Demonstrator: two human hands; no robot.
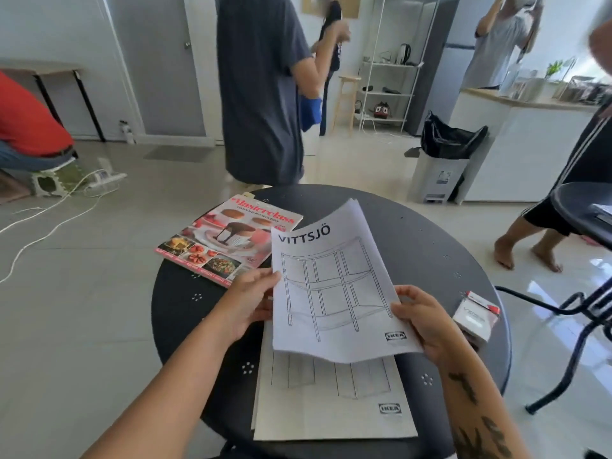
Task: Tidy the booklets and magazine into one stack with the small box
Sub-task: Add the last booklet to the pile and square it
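I hold a white VITTSJÖ booklet (334,286) above the round black table (414,233). My left hand (248,299) grips its left edge and my right hand (424,323) grips its lower right corner. Directly under it a second white booklet (331,402) lies flat at the table's near edge. A cooking magazine (228,240) with a red title lies at the far left of the table, partly over the edge. The small white and red box (477,316) sits at the table's right edge, just beyond my right hand.
A person in a dark shirt (261,87) stands just behind the table. Another person's bare legs (530,240) are at the right beside a black chair (583,210). A bin with a black bag (440,160) stands behind. White cables (66,207) lie on the floor at left.
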